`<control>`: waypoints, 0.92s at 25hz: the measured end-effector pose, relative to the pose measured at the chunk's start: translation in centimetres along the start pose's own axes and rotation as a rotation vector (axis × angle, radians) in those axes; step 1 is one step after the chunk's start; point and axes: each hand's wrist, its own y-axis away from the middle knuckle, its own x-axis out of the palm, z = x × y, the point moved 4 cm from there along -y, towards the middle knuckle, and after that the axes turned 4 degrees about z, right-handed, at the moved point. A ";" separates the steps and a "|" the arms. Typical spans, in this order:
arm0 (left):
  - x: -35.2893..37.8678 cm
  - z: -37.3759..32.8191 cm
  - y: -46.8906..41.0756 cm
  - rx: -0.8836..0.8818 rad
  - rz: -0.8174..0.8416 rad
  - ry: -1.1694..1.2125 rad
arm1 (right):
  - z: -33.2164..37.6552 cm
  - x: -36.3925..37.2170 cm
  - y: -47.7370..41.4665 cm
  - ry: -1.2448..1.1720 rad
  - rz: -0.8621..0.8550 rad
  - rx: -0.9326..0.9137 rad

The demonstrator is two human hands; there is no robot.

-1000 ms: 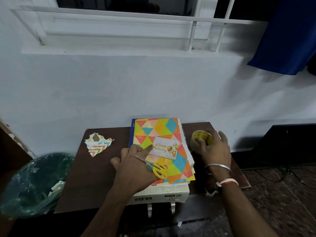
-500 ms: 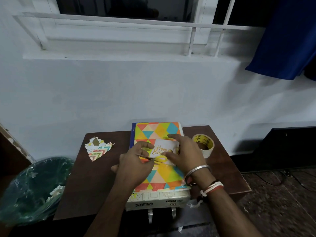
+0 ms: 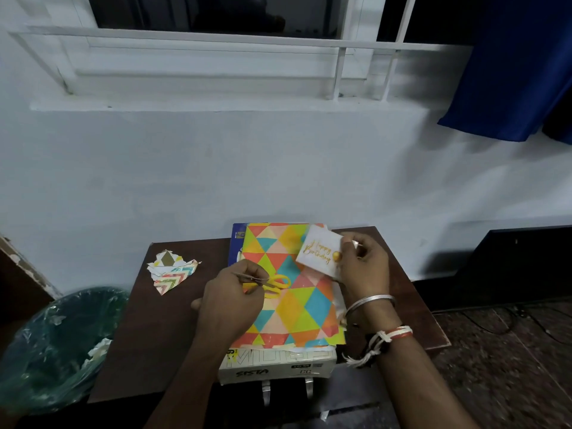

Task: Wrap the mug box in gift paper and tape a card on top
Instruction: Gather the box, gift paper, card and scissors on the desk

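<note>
There is one mug box (image 3: 278,368), one sheet of gift paper (image 3: 297,308), one card (image 3: 318,252) and one pair of scissors (image 3: 274,284). There are two hands, one small pile of paper scraps (image 3: 171,270) and one bin (image 3: 46,351) with a green bag in it.

The mug box is white with big pale letters on its near side and a dark label low down. It lies in the middle of the brown table (image 3: 145,335), and its near end sticks out over the table's front edge. The gift paper lies flat on top of the box and is full of triangles (orange, yellow, blue, green and pink).

The left hand (image 3: 232,298) has its fingers curled round the metal end of the scissors, and the yellow handles point to the right over the paper. The right hand (image 3: 365,267) pinches the right edge of the card and holds it tilted above the far right corner of the paper. The card is white with gold writing that says Happy Birthday.

The scraps lie on the far left part of the table. The bin stands on the floor to the left of the table.
</note>
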 end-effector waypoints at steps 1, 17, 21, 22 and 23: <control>-0.2 0.3 -0.1 -0.003 -0.023 0.031 | -0.6 -0.9 -0.6 -0.055 -0.058 0.058; 7.6 -10.5 -1.6 0.541 -0.017 -0.651 | -4.7 -9.5 -2.5 -0.309 -0.576 0.261; 15.7 -14.9 -5.2 0.607 0.220 -0.970 | -5.9 -10.5 -3.3 -0.263 -0.585 0.246; 17.1 -15.2 -5.6 0.618 0.252 -1.039 | -6.2 -10.9 -3.6 -0.238 -0.594 0.237; 18.1 -15.3 -6.1 0.618 0.272 -1.087 | -6.4 -11.2 -3.8 -0.202 -0.604 0.227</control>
